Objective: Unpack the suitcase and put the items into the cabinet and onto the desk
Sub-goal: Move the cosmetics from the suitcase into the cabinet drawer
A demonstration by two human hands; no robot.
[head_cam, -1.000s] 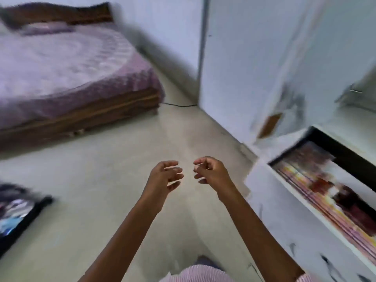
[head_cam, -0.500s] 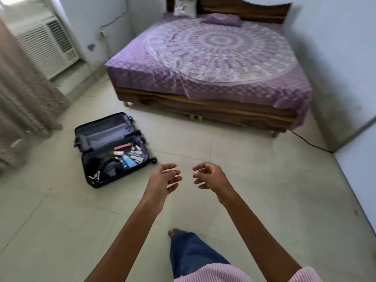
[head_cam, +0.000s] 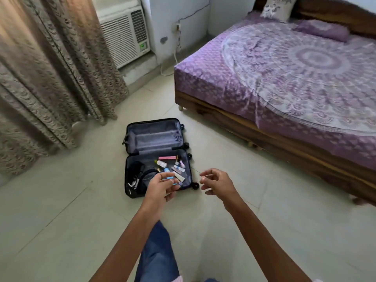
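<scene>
A: Both arms are out in front. The left hand (head_cam: 160, 186) has its fingers loosely curled with nothing in it. The right hand (head_cam: 217, 183) is the same, a relaxed curl, thumb and fingers apart, holding nothing.

B: How do the two hands sit?

A: Side by side with a gap between them, not touching. From this view the left one overlaps the near right corner of the suitcase (head_cam: 154, 137). The right one hangs over bare floor (head_cam: 61, 220) just beside it.

B: So the suitcase is right there?

A: Flat on the floor and opened wide. The far half shows only its grey lining. The near half holds the load: small bottles and tubes (head_cam: 178, 167) scattered on the right, a pink box (head_cam: 166, 158) by the hinge, and a black cable bundle (head_cam: 140, 176) on the left.

B: Room around it?

A: There's open floor on the near side and to the left. On the right there's a strip of floor, then the wooden frame of the bed (head_cam: 284, 82) with its purple spread running long that way. Black wheels (head_cam: 195, 186) stick out on the bed side.

B: And behind?

A: A patterned curtain (head_cam: 50, 78) hangs to the floor at back left, near the far half's corner but apart from it. An air conditioner (head_cam: 124, 35) sits low in the wall past that.

B: Underfoot?

A: One leg in blue jeans (head_cam: 156, 251) shows between the arms, short of the suitcase's near edge.
</scene>
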